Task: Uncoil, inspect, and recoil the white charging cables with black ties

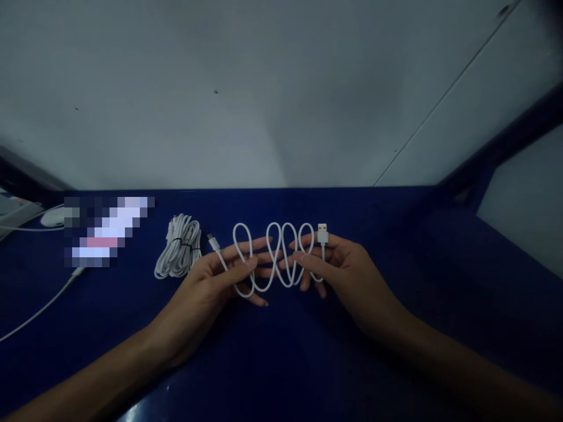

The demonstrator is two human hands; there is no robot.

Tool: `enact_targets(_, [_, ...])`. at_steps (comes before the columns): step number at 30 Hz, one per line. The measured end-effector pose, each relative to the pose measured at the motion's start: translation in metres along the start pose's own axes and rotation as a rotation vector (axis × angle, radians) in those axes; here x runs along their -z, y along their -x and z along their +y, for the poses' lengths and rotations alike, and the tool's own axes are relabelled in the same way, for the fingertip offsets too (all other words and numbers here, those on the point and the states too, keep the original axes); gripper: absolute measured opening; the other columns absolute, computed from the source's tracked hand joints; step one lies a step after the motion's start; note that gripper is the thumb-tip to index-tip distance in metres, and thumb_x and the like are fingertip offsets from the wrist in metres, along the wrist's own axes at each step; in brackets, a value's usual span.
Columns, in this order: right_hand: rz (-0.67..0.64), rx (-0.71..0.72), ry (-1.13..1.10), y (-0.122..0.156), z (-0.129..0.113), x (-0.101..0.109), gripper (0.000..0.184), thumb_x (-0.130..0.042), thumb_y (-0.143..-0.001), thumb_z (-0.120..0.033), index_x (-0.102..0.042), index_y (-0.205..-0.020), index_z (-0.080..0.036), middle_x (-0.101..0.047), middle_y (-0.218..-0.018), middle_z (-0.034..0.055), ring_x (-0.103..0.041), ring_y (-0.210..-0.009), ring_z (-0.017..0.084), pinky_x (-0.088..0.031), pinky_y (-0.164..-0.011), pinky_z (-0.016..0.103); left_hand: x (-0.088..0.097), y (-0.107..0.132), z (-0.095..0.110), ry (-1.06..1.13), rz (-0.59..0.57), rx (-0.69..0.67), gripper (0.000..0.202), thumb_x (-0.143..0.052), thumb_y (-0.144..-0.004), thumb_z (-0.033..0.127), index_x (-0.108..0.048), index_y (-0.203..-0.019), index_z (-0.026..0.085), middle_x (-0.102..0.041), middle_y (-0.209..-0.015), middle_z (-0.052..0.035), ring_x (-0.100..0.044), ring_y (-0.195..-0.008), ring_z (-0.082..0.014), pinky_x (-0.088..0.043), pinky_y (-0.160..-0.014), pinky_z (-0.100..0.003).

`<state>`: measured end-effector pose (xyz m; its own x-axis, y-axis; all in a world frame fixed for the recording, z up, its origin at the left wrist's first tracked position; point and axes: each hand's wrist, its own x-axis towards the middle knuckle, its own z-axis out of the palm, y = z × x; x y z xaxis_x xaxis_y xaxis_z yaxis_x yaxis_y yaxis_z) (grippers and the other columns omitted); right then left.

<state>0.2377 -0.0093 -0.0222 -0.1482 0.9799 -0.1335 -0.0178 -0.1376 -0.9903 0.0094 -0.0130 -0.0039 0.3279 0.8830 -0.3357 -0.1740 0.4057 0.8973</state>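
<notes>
A white USB cable (281, 252) lies in several back-and-forth loops on the dark blue table (281, 351). Its USB-A plug (322, 234) points up at the right end; its small plug (213, 240) lies at the left end. My left hand (220, 278) rests on the left loops, fingers stretched out and pinching lightly at one loop. My right hand (338, 264) holds the right loops near the plug, fingers curled around the cable. The fingertips of both hands nearly meet in the middle.
A bundled white cable (179, 253) tied with a dark band lies just left of my left hand. A blurred-out patch (105, 231) sits further left, with a thin white cord (39, 310) and a white mouse (51, 218). A grey wall rises behind the table.
</notes>
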Motion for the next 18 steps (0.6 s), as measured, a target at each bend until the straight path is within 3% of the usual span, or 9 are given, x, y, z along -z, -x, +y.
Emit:
enact_targets(6, [0.035,-0.034,0.029,0.0027,-0.0042,-0.0006,0.020,-0.083,-0.095,-0.041,-0.081,-0.108,-0.025,-0.084,-0.096,0.0053,-0.064,-0.064,0.014,-0.043,-0.052,0.026,0.0023,-0.0002,-0.0013,-0.017,0.000,-0.011,0.039,-0.078,-0.102,0.035,-0.078,-0.140,0.023,-0.078,-0.138,-0.0153,-0.073,-0.119,-0.0289,-0.063,-0.079,-0.031])
enact_targets(10, [0.025,-0.038,0.022,0.0041,-0.0059,-0.0013,0.017,-0.083,-0.096,-0.040,-0.084,-0.108,-0.028,-0.083,-0.092,0.0032,-0.056,-0.056,0.012,-0.047,-0.055,0.028,0.0024,0.0001,-0.0010,-0.016,0.012,-0.006,0.039,-0.080,-0.101,0.035,-0.080,-0.138,0.023,-0.080,-0.132,-0.0145,-0.072,-0.114,-0.0267,-0.062,-0.078,-0.030])
enact_targets(18, [-0.028,-0.036,-0.005,0.0042,-0.0032,0.0001,0.017,-0.083,-0.097,-0.044,-0.085,-0.108,-0.031,-0.085,-0.103,0.0055,-0.078,-0.086,0.021,-0.061,-0.076,0.035,0.0017,0.0001,0.0000,-0.012,0.003,-0.024,0.036,-0.080,-0.100,0.033,-0.082,-0.135,0.023,-0.081,-0.124,-0.0144,-0.071,-0.099,-0.0230,-0.057,-0.071,-0.028])
